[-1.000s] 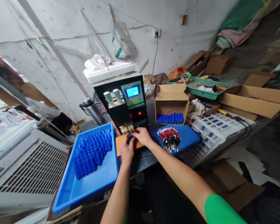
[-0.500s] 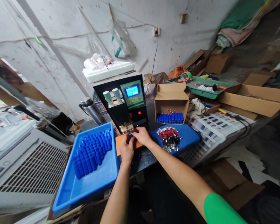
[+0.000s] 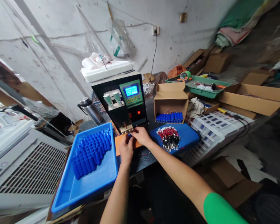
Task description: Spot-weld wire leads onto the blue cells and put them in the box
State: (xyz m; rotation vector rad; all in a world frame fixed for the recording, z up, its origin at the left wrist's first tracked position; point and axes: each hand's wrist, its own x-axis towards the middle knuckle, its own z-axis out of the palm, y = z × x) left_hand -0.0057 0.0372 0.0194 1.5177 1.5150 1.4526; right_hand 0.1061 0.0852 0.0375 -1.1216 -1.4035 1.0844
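Both my hands meet at the electrodes [image 3: 126,128] of a black spot welder [image 3: 138,119] with a lit screen. My left hand [image 3: 126,150] is closed on a blue cylindrical battery cell [image 3: 130,135], only a sliver of which shows between the fingers. Pressed close beside the electrodes, my right hand [image 3: 141,136] pinches something small that its fingers hide. Under the hands lies an orange block [image 3: 118,145]. To the left, many blue battery cells [image 3: 91,155] stand upright in a blue tray [image 3: 68,194]. A bundle of red and black wire leads [image 3: 169,138] rests on a blue pad [image 3: 190,137] to the right.
Behind the pad, an open carton [image 3: 184,107] holds several rows of blue cells with wires. A steel flask [image 3: 91,110] stands left of the welder. At the right are a green tray [image 3: 200,91], a white plastic crate [image 3: 207,130] and a long cardboard box [image 3: 254,99].
The view has shifted very slightly. The thin electrode rods appear a little changed in position; both hands stay at the electrodes with almost the same grip.
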